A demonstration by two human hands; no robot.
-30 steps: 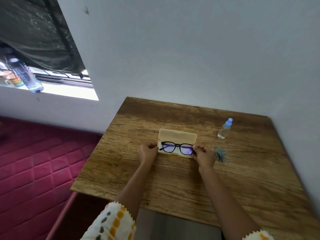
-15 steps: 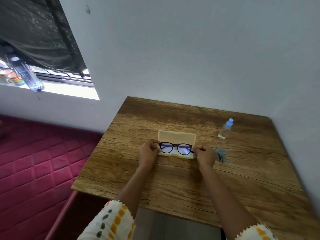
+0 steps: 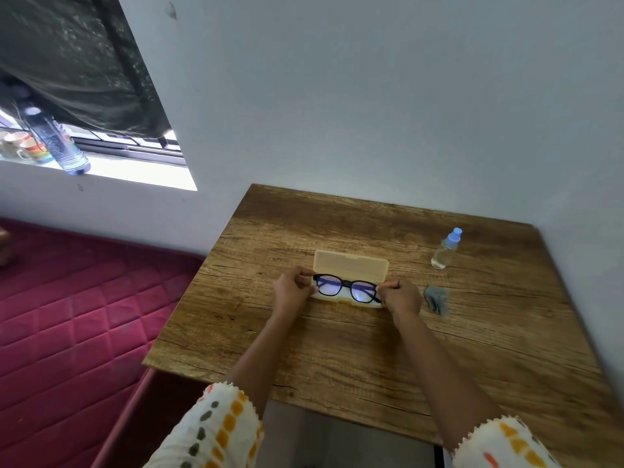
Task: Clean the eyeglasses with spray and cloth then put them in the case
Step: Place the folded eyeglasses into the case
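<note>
Black-framed eyeglasses (image 3: 346,288) with bluish lenses lie in the lower half of an open pale yellow case (image 3: 351,266) on the wooden table (image 3: 337,339). My left hand (image 3: 291,292) pinches the left end of the frame, at the case's left end. At the right end, my right hand (image 3: 401,296) pinches the frame by the hinge. A small clear spray bottle (image 3: 445,249) with a blue cap stands to the back right. A crumpled grey-blue cloth (image 3: 435,298) lies just right of my right hand.
The table stands in a corner, with white wall behind and to the right. A red quilted mattress (image 3: 74,315) lies left of the table. On the window sill at far left stand a plastic water bottle (image 3: 54,143) and mugs (image 3: 23,148).
Both hands have settled the glasses lower and squarer in the case; my left hand went from a fist beside the case to pinching the frame's left end.
</note>
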